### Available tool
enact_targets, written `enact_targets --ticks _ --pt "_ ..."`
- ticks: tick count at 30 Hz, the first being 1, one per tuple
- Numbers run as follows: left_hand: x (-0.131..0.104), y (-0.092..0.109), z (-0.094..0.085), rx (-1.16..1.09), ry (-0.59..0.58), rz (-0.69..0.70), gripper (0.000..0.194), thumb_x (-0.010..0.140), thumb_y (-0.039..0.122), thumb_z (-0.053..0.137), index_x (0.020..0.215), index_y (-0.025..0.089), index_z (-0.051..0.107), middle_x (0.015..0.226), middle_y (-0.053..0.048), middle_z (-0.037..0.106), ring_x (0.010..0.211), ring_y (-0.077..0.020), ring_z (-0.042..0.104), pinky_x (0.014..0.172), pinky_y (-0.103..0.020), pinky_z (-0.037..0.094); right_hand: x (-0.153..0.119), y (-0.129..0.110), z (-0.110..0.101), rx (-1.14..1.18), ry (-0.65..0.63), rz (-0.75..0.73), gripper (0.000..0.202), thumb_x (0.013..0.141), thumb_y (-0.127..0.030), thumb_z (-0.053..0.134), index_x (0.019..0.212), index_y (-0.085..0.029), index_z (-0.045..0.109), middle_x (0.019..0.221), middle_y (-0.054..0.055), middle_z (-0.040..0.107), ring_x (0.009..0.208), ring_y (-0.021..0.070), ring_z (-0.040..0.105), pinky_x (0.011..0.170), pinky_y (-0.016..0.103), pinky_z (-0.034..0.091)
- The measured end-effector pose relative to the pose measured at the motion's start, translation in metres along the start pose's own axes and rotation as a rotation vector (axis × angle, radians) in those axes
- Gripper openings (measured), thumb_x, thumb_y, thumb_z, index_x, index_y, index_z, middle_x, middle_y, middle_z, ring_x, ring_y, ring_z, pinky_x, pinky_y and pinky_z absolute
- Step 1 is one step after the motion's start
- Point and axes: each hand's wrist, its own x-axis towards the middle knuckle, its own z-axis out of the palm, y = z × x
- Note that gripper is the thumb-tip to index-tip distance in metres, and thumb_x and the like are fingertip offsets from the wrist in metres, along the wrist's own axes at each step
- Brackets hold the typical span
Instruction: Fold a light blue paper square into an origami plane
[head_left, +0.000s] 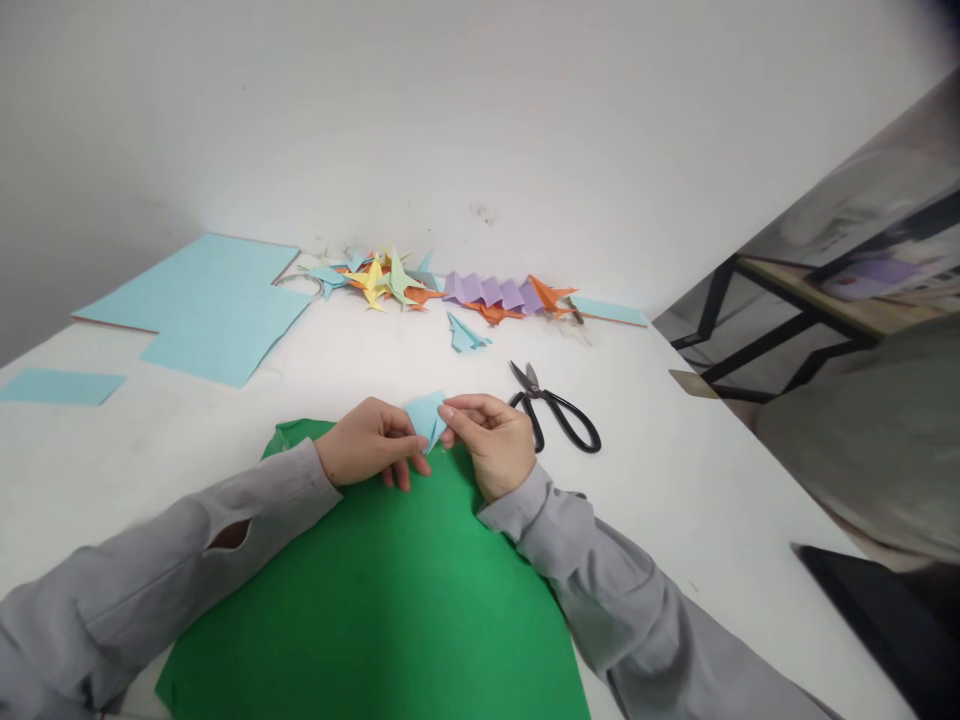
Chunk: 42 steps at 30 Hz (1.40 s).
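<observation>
A small folded piece of light blue paper (424, 416) is held between both hands, over the far edge of a large green sheet (382, 590). My left hand (373, 442) grips its lower left side, thumb and fingers closed on it. With thumb and forefinger, my right hand (491, 437) pinches the paper's right edge. Black-handled scissors (551, 405) lie just right of my right hand, their blades slightly apart. Beyond the hands rests a folded blue paper figure (466, 334).
Along the wall lie several folded paper figures, among them a yellow one (369, 282), an orange one (550, 296) and a pleated purple strip (491, 291). Large blue sheets (217, 300) and a blue rectangle (61, 386) are at left. A dark flat object (862, 610) sits at the right edge.
</observation>
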Motion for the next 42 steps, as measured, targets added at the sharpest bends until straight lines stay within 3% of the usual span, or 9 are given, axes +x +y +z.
enact_targets --ticks 7,12,20,34,42 --pt "-0.0006 0.0014 0.0005 -0.034 0.004 -0.018 0.023 0.071 0.031 0.057 0.061 0.009 0.056 0.068 -0.010 0.069 0.041 -0.0101 0.058 0.036 -0.019 0.042 0.0010 0.0007 -0.0002 0.018 -0.018 0.005 0.016 0.059 -0.023 0.073 0.068 -0.014 0.063 0.042 -0.003 0.059 0.037 0.0074 0.052 0.040 0.018 0.042" --pt "0.0008 0.0044 0.0032 -0.067 0.050 -0.068 0.033 0.068 0.041 0.059 0.059 0.009 0.057 0.063 -0.009 0.067 0.041 -0.0111 0.057 0.036 -0.020 0.042 0.0003 -0.0013 0.0005 -0.008 -0.013 -0.018 0.015 0.059 -0.023 0.073 0.067 -0.015 0.064 0.042 -0.003 0.059 0.038 0.0081 0.053 0.041 0.019 0.043" --pt "0.0028 0.0039 0.0033 -0.046 0.046 -0.060 0.033 0.069 0.040 0.060 0.076 0.009 0.064 0.068 -0.007 0.067 0.043 -0.0096 0.057 0.037 -0.018 0.043 -0.0002 -0.0018 0.0021 0.009 -0.049 -0.027 0.013 0.060 -0.022 0.072 0.068 -0.015 0.064 0.044 -0.003 0.060 0.039 0.0088 0.053 0.043 0.021 0.045" --pt "0.0013 0.0058 0.0023 -0.048 0.012 -0.064 0.023 0.073 0.031 0.058 0.066 0.009 0.063 0.052 -0.003 0.063 0.040 -0.0089 0.055 0.037 -0.017 0.042 -0.0027 -0.0038 0.0020 -0.018 -0.067 -0.028 0.015 0.061 -0.025 0.072 0.069 -0.015 0.063 0.045 -0.003 0.060 0.041 0.0096 0.055 0.044 0.022 0.046" --pt "0.0006 0.0073 0.0028 -0.022 0.015 -0.059 0.027 0.067 0.036 0.063 0.062 0.009 0.063 0.051 -0.003 0.062 0.040 -0.0090 0.055 0.038 -0.018 0.042 -0.0018 -0.0040 0.0024 -0.036 -0.065 -0.014 0.015 0.062 -0.026 0.071 0.069 -0.015 0.063 0.045 -0.002 0.060 0.041 0.0104 0.055 0.045 0.023 0.046"
